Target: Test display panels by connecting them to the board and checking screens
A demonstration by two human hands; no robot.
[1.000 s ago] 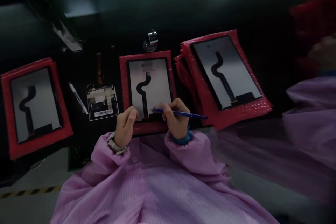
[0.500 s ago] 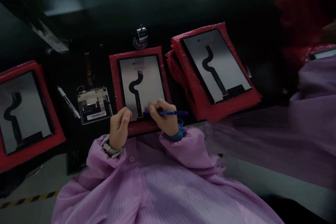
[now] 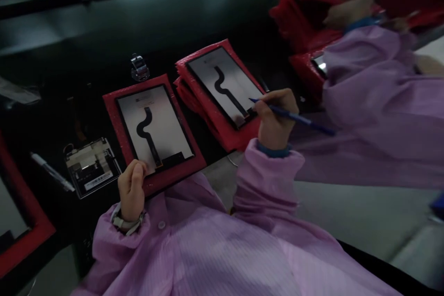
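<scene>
- Right hand (image 3: pixel 275 118) pinched shut on a blue pen (image 3: pixel 294 118), tip forward, over the lower corner of the top display panel (image 3: pixel 225 84) on the red stack (image 3: pixel 222 136). Tip contact with the panel: can't tell.
- Left hand (image 3: pixel 131 189)?
- Fingers curled, against the lower edge of the front display panel (image 3: pixel 163 120). Gripping or just resting: can't tell.
- Location?
- Front panel lies in a red bubble sleeve (image 3: pixel 113 111) on a black bench (image 3: pixel 52 101), just left of the stack. Each panel shows a black S-shaped flex cable (image 3: pixel 147 132).
- Step in hand?
- Looks like pen work near the foot of the flex on the stacked panel. My read: anything that fine needs a steady tip, with the left hand keeping the front panel from shifting.
- Markings?
- Small label near the top of each panel, too blurred to read. Barcode sticker on the loose circuit module (image 3: pixel 92 166), also unreadable. No brand legible.
- Nearby?
- White marker (image 3: pixel 52 171) left of the module, chrome fitting (image 3: pixel 139 68) behind the front panel. Co-worker's pink sleeve (image 3: pixel 364 92) at right, their hand (image 3: pixel 348 9) over more red sleeves (image 3: pixel 298 23).
</scene>
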